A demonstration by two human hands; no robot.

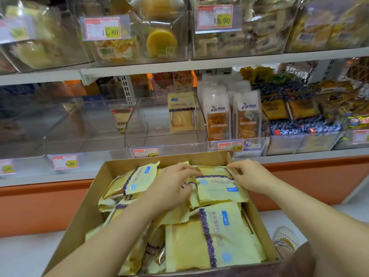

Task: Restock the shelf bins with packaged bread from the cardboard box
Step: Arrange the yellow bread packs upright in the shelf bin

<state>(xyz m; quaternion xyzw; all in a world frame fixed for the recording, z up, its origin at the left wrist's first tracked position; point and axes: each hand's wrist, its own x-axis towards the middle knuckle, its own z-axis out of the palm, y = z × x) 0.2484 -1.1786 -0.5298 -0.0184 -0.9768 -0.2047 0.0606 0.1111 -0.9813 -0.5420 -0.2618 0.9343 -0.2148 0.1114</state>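
The cardboard box hides the lower half of one price tag.

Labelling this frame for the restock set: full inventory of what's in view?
cardboard box: one, brown, open, foreground
yellow bread packs: many, pale yellow with purple band, in the box
clear bin: one, transparent, lower shelf centre, one yellow pack inside
white bread packs: several, upright, right of that bin
price tags: several, red and yellow, bin fronts
shoe: one, whitish, floor lower right
left hand: one, holds top pack's left edge
right hand: one, pinches its far right corner

A price tag reads 13.90 — below, a white shoe rests on the pale floor.
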